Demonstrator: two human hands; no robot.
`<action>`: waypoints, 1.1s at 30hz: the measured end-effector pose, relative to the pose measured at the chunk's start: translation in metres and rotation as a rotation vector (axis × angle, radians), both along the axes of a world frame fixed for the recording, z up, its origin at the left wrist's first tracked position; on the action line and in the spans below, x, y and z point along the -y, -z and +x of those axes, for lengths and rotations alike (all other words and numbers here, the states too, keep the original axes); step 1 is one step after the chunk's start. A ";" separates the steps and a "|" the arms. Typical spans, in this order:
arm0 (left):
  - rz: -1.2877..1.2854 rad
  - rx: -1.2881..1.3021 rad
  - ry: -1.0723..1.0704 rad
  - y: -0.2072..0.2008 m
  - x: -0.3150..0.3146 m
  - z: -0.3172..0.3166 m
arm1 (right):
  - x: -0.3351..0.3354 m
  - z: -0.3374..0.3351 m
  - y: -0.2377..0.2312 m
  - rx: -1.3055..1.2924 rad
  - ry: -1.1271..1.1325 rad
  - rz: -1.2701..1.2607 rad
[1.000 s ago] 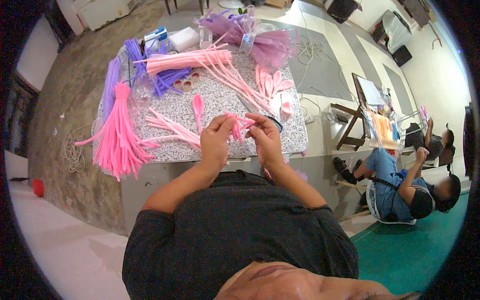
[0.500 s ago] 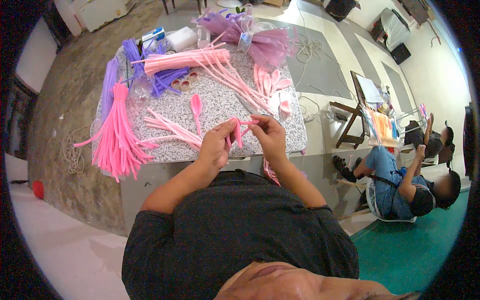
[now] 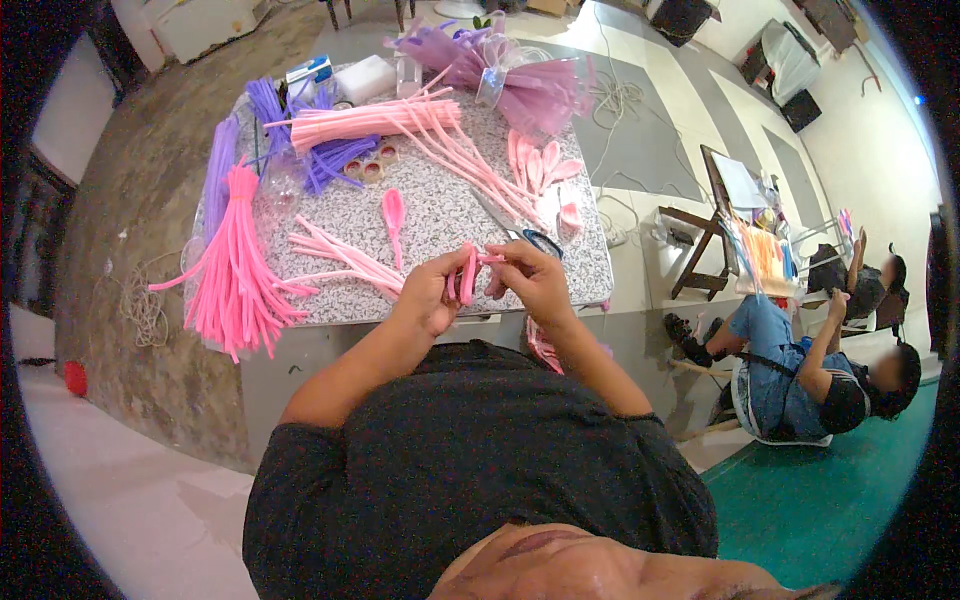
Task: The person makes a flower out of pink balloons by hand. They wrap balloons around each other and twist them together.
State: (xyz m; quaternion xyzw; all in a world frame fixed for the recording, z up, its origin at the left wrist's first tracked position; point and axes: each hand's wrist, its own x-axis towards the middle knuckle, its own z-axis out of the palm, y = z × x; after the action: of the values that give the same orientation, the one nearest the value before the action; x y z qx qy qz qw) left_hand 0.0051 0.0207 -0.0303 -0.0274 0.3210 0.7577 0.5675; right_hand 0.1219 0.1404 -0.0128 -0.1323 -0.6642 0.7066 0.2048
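Observation:
Between my hands, over the table's near edge, is a pink pipe cleaner [image 3: 467, 277] bent into narrow folds. My left hand [image 3: 428, 291] pinches the folded part. With closed fingertips my right hand [image 3: 533, 281] grips its free end, a short stretch of which spans the gap. Just beyond the right hand lie scissors [image 3: 541, 242] with dark blue handles. A finished-looking pink petal shape [image 3: 393, 214] made of pipe cleaner rests ahead of the left hand. Loose light pink pipe cleaners [image 3: 350, 262] lie to that hand's left.
A bright pink bundle [image 3: 240, 265] hangs over the table's [image 3: 445, 190] left edge. Further back are a pale pink bundle [image 3: 375, 122], purple pipe cleaners [image 3: 340, 160], tape rolls [image 3: 371, 170] and a wrapped mauve bouquet [image 3: 520, 85]. More petals [image 3: 545, 163] lie right. Another person [image 3: 800, 380] sits at the right.
My right hand has drawn down and closer to the left, shortening the stretch between them. The folds now sit tighter, and the scissors' handles have come into view.

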 end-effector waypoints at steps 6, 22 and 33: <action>-0.061 0.044 0.116 0.000 0.001 0.002 | -0.012 0.013 -0.024 0.228 -0.258 -0.376; -0.256 -0.338 0.145 -0.013 0.002 0.021 | -0.018 0.018 -0.013 0.168 0.096 -0.382; -0.128 -0.795 0.362 -0.025 0.003 0.029 | -0.023 0.020 -0.018 0.092 -0.058 -0.713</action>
State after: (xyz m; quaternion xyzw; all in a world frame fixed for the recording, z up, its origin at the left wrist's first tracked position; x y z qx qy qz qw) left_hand 0.0342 0.0173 -0.0048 0.2879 0.5603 0.5763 0.5206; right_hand 0.1423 0.1634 0.0050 -0.2081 -0.3881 0.8927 0.0957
